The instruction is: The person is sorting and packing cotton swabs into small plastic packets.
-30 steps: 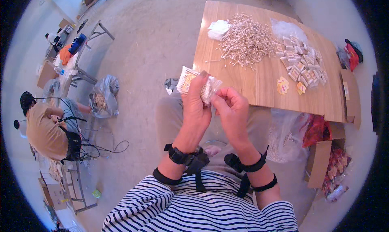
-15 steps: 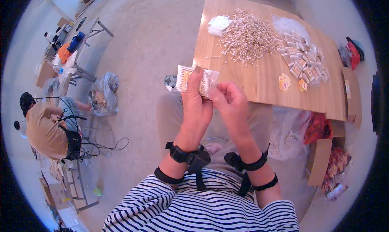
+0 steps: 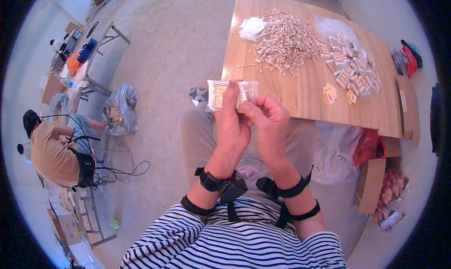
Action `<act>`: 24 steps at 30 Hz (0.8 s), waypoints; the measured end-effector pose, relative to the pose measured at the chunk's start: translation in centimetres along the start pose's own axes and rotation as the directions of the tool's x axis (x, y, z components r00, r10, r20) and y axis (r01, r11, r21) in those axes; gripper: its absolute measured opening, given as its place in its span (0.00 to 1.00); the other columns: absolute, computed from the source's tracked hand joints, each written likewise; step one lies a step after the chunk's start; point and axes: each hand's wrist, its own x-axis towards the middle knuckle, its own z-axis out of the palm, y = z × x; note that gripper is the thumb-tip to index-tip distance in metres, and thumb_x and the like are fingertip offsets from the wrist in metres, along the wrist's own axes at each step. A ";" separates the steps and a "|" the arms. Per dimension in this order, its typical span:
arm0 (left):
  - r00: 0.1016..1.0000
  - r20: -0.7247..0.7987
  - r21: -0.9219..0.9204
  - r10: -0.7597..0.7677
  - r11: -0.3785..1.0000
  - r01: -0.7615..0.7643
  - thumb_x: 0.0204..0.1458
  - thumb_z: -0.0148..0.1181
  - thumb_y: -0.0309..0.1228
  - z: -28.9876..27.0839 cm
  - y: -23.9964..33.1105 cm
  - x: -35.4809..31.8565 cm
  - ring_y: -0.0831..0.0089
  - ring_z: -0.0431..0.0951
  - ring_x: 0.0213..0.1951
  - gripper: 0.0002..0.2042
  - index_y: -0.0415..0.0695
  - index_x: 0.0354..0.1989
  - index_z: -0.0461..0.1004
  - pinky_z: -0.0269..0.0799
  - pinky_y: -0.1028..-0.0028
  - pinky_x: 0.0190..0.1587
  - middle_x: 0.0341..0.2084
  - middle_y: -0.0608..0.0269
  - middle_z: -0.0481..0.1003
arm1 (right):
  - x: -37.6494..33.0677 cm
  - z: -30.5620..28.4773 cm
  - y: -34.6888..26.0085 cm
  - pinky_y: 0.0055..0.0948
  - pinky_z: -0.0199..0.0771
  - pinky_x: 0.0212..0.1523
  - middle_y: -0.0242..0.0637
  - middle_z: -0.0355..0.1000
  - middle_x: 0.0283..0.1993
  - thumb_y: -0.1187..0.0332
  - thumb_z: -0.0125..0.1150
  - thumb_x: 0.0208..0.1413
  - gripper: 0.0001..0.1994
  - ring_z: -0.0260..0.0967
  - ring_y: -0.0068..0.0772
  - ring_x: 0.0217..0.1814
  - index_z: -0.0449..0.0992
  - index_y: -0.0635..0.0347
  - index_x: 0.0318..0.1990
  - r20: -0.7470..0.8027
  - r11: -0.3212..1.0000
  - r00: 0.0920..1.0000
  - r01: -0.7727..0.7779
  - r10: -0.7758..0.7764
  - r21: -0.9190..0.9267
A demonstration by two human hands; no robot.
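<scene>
My left hand [image 3: 231, 123] is closed around a clear packet of cotton swabs [image 3: 219, 96], its thumb lying across the front. A yellow card shows through the plastic. My right hand [image 3: 269, 121] pinches the packet's right end, at the loose edge of the bag. Both hands are over my lap, just off the table's near left corner. On the wooden table [image 3: 282, 100] lies a big heap of loose cotton swabs [image 3: 286, 41]. Right of it is a pile of filled packets [image 3: 353, 69]. Small yellow cards [image 3: 330, 94] lie near the front edge.
White empty bags [image 3: 252, 28] lie left of the heap, more clear bags [image 3: 334, 29] behind the packets. Under the table are a plastic sack [image 3: 333, 161] and a cardboard box [image 3: 371, 187]. At the left a person [image 3: 58, 149] sits by another table, near a bag of swabs [image 3: 120, 110].
The packet has turned to face me more squarely and shifted slightly right. My right fingers have stayed at its right end, and the thumb now presses nearer the bag's edge.
</scene>
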 end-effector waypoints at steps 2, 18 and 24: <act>1.000 -0.018 -0.012 0.015 1.000 -0.016 0.61 0.60 0.41 0.4 -0.3 -0.1 0.78 0.74 0.34 0.15 0.44 0.47 0.72 0.71 0.76 0.32 0.34 0.67 0.74 | -0.1 -0.1 -0.1 0.19 0.71 0.31 0.28 0.76 0.30 0.74 0.64 0.57 0.05 0.69 0.15 0.31 0.77 0.66 0.34 -0.032 1.000 0.999 -0.003 0.003 0.010; 0.945 0.326 0.549 -0.018 0.818 -0.174 0.51 0.65 0.22 -2.6 4.4 0.9 0.76 0.78 0.44 0.24 0.38 0.58 0.70 0.74 0.74 0.47 0.41 0.62 0.78 | 0.6 -5.1 -2.0 0.35 0.72 0.31 0.43 0.74 0.27 0.76 0.64 0.49 0.04 0.73 0.40 0.28 0.76 0.66 0.31 0.242 0.721 0.925 0.381 -0.294 -0.578; 0.876 0.452 0.620 -0.168 0.765 -0.173 0.48 0.67 0.17 -2.1 5.0 1.2 0.80 0.78 0.39 0.21 0.38 0.52 0.74 0.75 0.78 0.43 0.36 0.65 0.80 | 0.9 -5.9 -3.2 0.41 0.71 0.32 0.45 0.72 0.29 0.76 0.63 0.48 0.04 0.72 0.50 0.31 0.73 0.64 0.30 0.446 0.619 0.842 0.530 -0.303 -0.580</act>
